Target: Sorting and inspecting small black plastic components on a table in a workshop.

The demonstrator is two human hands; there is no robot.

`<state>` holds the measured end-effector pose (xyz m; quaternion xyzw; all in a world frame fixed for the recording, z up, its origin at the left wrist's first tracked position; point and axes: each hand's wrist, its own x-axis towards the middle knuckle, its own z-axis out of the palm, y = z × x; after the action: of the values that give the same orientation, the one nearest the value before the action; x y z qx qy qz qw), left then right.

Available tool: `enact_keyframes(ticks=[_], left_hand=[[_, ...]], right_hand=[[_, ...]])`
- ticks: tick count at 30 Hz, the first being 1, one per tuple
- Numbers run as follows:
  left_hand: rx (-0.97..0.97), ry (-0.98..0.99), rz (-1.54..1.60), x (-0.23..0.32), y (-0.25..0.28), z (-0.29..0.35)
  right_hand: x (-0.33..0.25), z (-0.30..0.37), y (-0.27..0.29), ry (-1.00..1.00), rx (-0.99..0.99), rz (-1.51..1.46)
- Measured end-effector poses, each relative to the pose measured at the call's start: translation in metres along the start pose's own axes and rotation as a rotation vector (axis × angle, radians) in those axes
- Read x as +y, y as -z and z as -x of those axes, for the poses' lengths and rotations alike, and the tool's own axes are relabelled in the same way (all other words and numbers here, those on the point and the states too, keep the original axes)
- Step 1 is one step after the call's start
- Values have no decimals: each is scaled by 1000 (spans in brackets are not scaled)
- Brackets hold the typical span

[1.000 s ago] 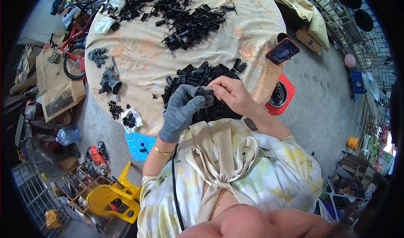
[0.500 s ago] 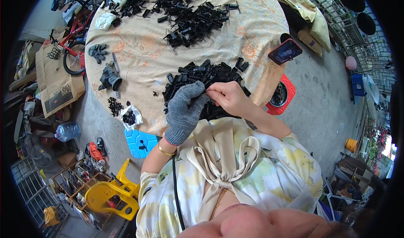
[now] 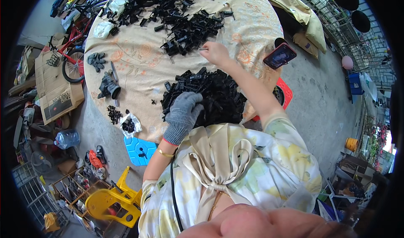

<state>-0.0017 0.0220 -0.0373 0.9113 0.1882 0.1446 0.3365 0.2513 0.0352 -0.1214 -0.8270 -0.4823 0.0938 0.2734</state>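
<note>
So the right hand [image 3: 215,54] is bare and out over the middle of the tabletop [image 3: 143,83], fingertips pinched on a thin greyish bit [image 3: 203,49], just by the near edge of the far pile of black plastic parts [image 3: 191,32]. The left hand [image 3: 185,109], in a grey knit glove [image 3: 179,122], rests curled on the left side of the near pile [image 3: 219,84], which sits right up by the person's front; honestly can't tell if those fingers have hold of a part. As for containers, there's an opened white bag [image 3: 137,129] at the near left edge of the tabletop with a small clump of little black pieces [image 3: 128,125] in it, plus more of them [image 3: 114,114] loose just beside it on the far side. Another white bag [image 3: 103,29] is crumpled up at the far left, can't see what's inside. Two spare gloves [image 3: 109,86] lie along the left, with a phone [image 3: 280,56] propped at the right edge. Down on the floor there's a clear plastic jug [image 3: 67,139] to the left, and over on the right a yellow bucket [image 3: 352,144], contents too small to make out.
</note>
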Motion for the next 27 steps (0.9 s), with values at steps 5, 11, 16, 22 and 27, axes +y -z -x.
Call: enact_keyframes(ticks=[5, 11, 16, 22, 27], left_hand=[[-27, -56, -48, 8, 7, 3], [248, 217, 309, -2, 15, 4], [306, 30, -151, -10, 16, -19], [78, 70, 308, -6, 9, -26], [-19, -81, 308, 1, 18, -15]], right_hand=[[15, -28, -55, -21, 33, 189], [7, -21, -34, -108, -26, 45], [-32, 34, 24, -323, -560, -691], [-76, 99, 73, -89, -656, -825], [-84, 120, 93, -98, -769, -849]])
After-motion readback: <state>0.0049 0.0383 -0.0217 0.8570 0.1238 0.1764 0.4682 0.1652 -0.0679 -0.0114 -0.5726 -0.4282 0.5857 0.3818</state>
